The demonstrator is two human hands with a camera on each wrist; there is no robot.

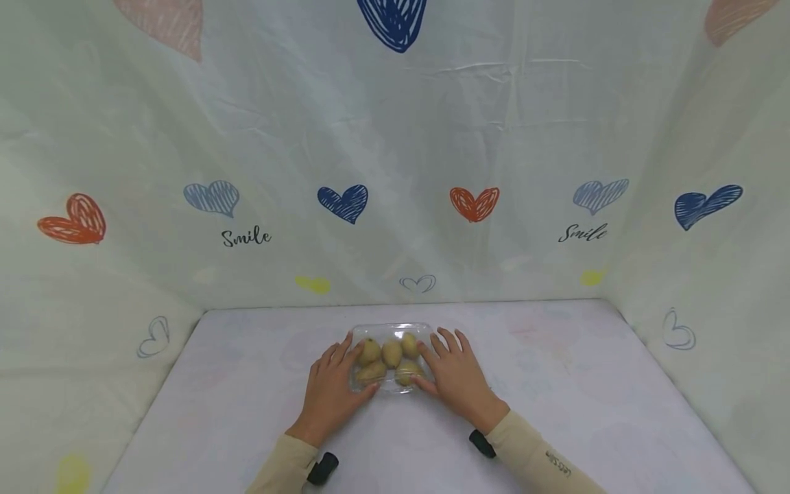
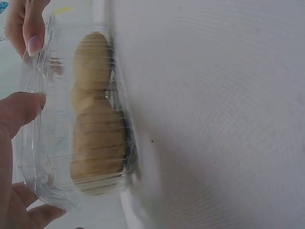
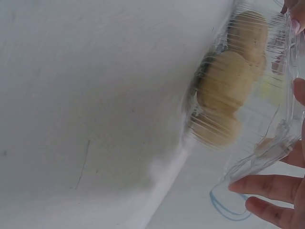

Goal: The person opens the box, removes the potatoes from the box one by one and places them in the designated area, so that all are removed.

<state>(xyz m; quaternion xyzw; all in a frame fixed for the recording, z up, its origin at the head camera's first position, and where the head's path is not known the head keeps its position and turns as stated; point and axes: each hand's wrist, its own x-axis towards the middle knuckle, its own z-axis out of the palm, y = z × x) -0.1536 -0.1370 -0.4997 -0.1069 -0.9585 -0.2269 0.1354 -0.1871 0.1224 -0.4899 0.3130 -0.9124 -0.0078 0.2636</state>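
A clear plastic clamshell box (image 1: 387,326) sits on the white table near its far side, with its lid over several small tan potatoes (image 1: 391,354). At its left end my left hand (image 1: 332,392) grips the box, thumb on the near rim and fingers along the far left side. My right hand (image 1: 461,383) holds the right end, its thumb (image 3: 299,90) at the near edge and its fingers spread over the side. Through the ribbed wall (image 2: 57,138) in the left wrist view, the potatoes show lying at the bottom.
A white curtain (image 1: 407,137) printed with hearts and "Smile" hangs behind the white tabletop (image 1: 555,384) and along both sides. Dark bands (image 1: 323,469) circle both wrists below beige sleeves (image 1: 537,449).
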